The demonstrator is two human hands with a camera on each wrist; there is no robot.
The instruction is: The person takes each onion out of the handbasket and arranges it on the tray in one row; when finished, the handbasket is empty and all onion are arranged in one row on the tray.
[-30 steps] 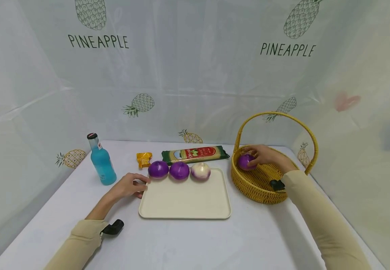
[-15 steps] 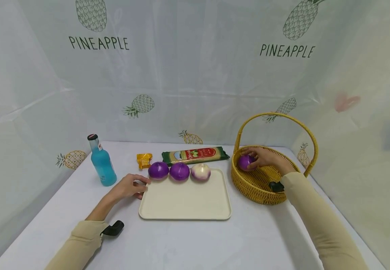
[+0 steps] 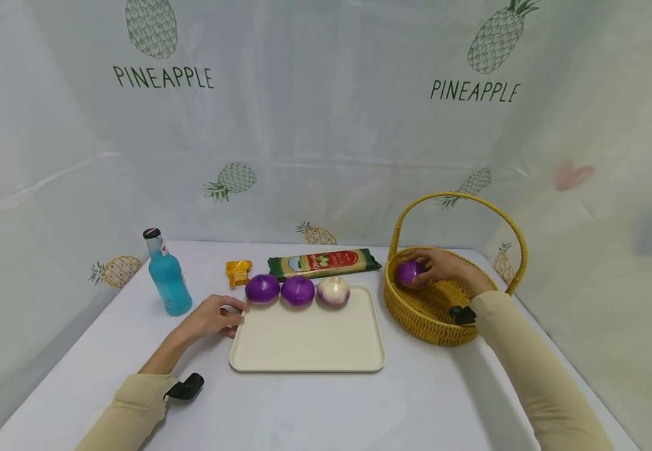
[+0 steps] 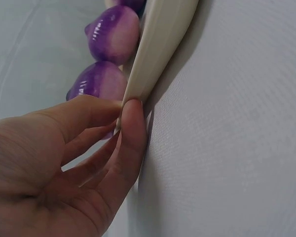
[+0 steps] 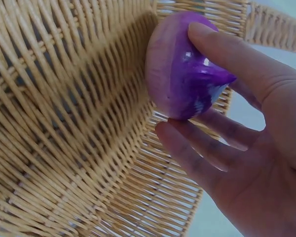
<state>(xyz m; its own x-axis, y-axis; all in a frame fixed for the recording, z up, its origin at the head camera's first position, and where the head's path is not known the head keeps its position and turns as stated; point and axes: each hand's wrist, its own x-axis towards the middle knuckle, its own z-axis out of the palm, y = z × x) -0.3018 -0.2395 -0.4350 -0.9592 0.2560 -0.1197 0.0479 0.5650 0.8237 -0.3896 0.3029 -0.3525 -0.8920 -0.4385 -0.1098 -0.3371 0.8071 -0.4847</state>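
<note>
My right hand (image 3: 438, 266) reaches inside the yellow wicker basket (image 3: 427, 313) and grips a purple onion (image 3: 410, 272) (image 5: 185, 74) between thumb and fingers. My left hand (image 3: 213, 313) (image 4: 79, 158) pinches the left rim of the cream tray (image 3: 309, 338) (image 4: 160, 44) near its far corner, with the thumb against the edge. Along the tray's far side lie two purple onions (image 3: 262, 289) (image 3: 297, 290) and a paler purple-and-white one (image 3: 334, 291). The left wrist view shows two of those onions (image 4: 111, 37) just beyond my fingers.
A blue bottle (image 3: 166, 275) stands on the white table left of the tray. A small yellow packet (image 3: 238, 272) and a long noodle package (image 3: 322, 263) lie behind the tray. Pineapple-print curtains close off the back and sides. The basket's tall handle (image 3: 461, 200) arches over my right hand.
Both hands hold nearly the same places. The camera view has tilted slightly, shifting everything down a little.
</note>
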